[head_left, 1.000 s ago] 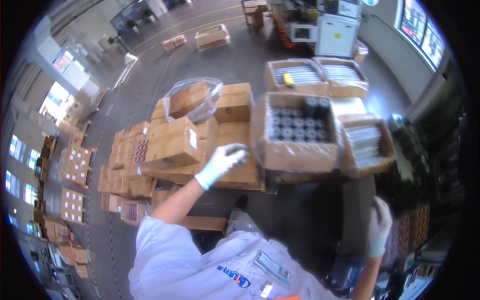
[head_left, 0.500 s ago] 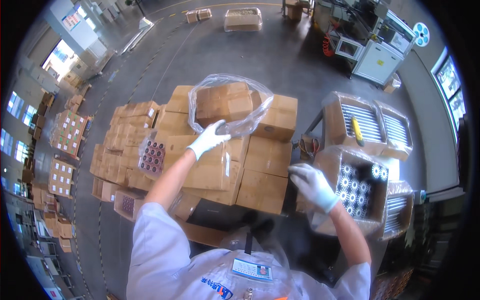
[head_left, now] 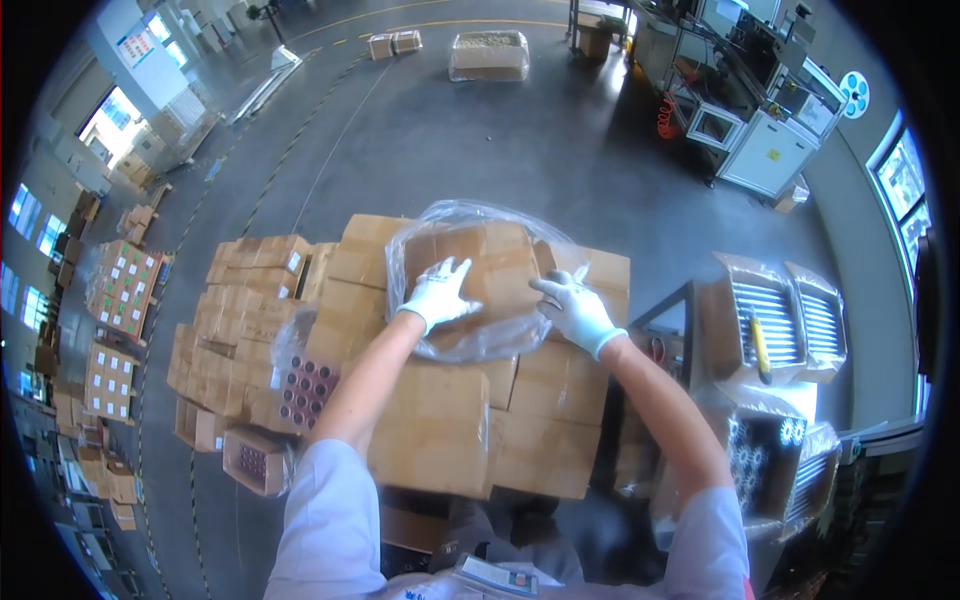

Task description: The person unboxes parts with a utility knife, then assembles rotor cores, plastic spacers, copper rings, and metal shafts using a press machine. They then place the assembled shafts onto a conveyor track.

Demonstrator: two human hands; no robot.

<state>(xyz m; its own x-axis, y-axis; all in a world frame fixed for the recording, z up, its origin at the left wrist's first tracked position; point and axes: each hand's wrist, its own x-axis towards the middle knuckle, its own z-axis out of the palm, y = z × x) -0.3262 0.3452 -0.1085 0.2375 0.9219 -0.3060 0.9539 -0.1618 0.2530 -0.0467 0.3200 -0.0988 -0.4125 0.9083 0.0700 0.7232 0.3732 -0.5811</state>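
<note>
In front of me, a clear plastic bag (head_left: 480, 345) lies with its mouth spread round a brown cardboard piece (head_left: 490, 262) on stacked cartons. My left hand (head_left: 438, 295), in a white glove, rests on the near left part of that cardboard with fingers spread. My right hand (head_left: 577, 308), also gloved, is at its right side, by a small raised flap and the bag's rim. Its fingers are apart, and I see nothing held in them. Nearer to me lies a closed carton (head_left: 425, 425).
Left of the stack are more cartons (head_left: 245, 325) and a box of dark round parts (head_left: 307, 390). On the right stand boxes of silvery rods (head_left: 765, 320), a yellow-handled tool (head_left: 760, 345) and a box of finned white parts (head_left: 750, 460). A machine (head_left: 765, 140) stands far right.
My right hand has moved from beside the box of finned parts leftward and forward to the bagged cardboard. My left hand now lies on the cardboard. The view has shifted, with the stack lower in it.
</note>
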